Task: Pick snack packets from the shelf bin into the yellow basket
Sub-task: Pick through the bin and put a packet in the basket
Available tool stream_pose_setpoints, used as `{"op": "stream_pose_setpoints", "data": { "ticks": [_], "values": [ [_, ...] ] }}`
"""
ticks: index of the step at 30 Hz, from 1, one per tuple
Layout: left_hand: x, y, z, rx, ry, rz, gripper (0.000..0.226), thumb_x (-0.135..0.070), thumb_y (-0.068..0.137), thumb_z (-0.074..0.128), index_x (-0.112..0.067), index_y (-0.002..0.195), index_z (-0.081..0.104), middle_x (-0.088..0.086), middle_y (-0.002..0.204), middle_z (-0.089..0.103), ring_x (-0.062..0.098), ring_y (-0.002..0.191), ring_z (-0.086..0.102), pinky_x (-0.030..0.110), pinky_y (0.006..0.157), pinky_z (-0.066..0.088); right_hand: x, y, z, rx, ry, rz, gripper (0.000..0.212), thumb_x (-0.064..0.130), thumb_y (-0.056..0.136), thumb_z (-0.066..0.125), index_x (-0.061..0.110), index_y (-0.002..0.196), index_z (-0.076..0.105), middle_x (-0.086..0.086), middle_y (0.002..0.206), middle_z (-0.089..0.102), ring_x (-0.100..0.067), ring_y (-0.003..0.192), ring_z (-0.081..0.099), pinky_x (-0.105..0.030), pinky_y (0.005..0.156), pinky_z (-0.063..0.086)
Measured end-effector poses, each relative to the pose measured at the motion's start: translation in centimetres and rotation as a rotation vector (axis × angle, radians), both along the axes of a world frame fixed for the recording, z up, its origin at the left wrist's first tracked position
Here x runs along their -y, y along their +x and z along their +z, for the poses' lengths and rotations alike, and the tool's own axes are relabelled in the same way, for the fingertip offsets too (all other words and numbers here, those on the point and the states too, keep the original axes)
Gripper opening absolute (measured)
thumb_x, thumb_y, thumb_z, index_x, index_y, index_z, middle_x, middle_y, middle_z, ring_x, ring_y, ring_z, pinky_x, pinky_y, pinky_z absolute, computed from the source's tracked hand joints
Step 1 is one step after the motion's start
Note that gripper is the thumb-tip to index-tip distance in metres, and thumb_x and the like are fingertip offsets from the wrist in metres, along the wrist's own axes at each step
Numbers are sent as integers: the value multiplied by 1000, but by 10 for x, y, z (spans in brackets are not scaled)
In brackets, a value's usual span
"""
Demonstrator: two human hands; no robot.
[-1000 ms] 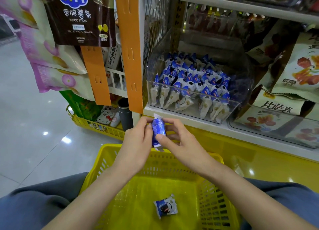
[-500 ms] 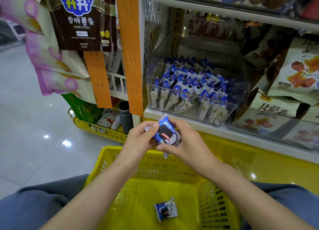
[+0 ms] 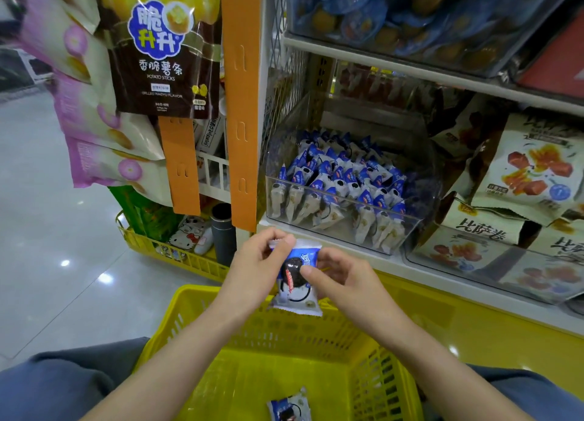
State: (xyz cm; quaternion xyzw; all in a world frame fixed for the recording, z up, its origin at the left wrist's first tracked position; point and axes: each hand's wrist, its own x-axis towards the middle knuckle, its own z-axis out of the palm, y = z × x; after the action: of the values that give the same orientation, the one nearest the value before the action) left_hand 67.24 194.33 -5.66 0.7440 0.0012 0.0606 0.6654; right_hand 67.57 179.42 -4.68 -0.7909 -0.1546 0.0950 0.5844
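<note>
Turning since a second ago, the packet (image 3: 297, 281) is now showing me its printed face instead of its edge, and its lower seam is now overlapping the basket's (image 3: 221, 332) far rim.

From the head view I am counting two hands, both holding that one packet. My left hand (image 3: 252, 272) is pinching the top seam. My right hand (image 3: 344, 281) is pressing its thumb on the face, with its fingers curling behind. A second packet (image 3: 289, 408) is lying on the basket floor near the bottom edge of the view, with yellow floor showing all round it. One clear bin (image 3: 414, 228) is sitting on the shelf (image 3: 442, 286), holding more packets than I can count.

The held packet is hanging just below the shelf lip and apart from the bin's front wall. The basket mouth is lying open directly under it, between my forearms.

The packet is looking white with a blue top, a dark round cookie picture and crimped seams.
</note>
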Motion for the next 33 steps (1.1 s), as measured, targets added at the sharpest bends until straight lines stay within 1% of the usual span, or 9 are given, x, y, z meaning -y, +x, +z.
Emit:
{"op": "stream_pose_setpoints", "data": {
  "ticks": [3,5,8,12,15,17,22,28,33],
  "values": [
    [1,9,13,106,122,-16,16,-22,96,45,-15,89,57,4,85,62,13,77,57,24,71,46,10,8,13,32,36,-79,11,12,85,63,23,85,63,6,79,68,-1,69,60,-17,63,50],
    [0,20,25,206,232,-1,12,-22,95,45,-20,95,57,-5,89,60,0,81,54,11,72,43,22,21,28,115,20,-198,4,18,85,63,22,83,63,5,78,69,3,66,61,-15,62,51],
    [-1,45,41,369,483,-29,19,-25,96,43,-21,110,55,-12,98,54,-5,89,48,8,76,38,42,53,51,249,-18,-420,6,32,84,62,28,80,60,4,81,68,-5,72,63,-24,69,53],
    [5,86,52,482,867,-183,28,-32,98,37,-18,117,52,-5,109,51,10,103,46,20,84,34,56,104,63,280,-217,-544,12,34,86,62,25,81,56,5,77,63,-12,74,61,-37,79,55],
    [9,111,55,499,1070,-336,33,-36,98,35,-20,120,53,-2,116,53,15,105,49,25,86,36,56,128,57,258,-395,-528,17,35,85,63,23,82,51,8,74,56,-3,66,53,-10,63,47],
    [14,123,57,461,1121,-473,36,-40,98,34,-21,120,54,-1,118,53,17,106,51,30,90,41,54,135,53,289,-530,-489,20,37,84,63,21,83,52,12,72,53,3,63,48,-3,51,38],
    [22,137,57,299,1190,-714,50,-54,95,23,-24,122,53,0,122,58,19,105,55,39,90,46,57,144,49,253,-635,-424,19,32,84,65,20,82,51,8,70,50,0,62,44,-8,52,32],
    [6,137,54,333,1289,-678,55,-59,93,19,-23,108,58,4,101,64,21,86,58,38,77,50,51,141,53,170,-658,-352,16,34,84,65,24,80,52,-10,83,61,-20,81,60,-22,63,43],
    [-16,126,46,441,1285,-535,46,-54,94,22,-22,107,53,0,97,63,19,87,58,35,80,47,39,150,54,-9,-772,-176,28,35,83,67,21,68,47,5,58,50,-9,58,51,-24,60,43]
  ]
}}
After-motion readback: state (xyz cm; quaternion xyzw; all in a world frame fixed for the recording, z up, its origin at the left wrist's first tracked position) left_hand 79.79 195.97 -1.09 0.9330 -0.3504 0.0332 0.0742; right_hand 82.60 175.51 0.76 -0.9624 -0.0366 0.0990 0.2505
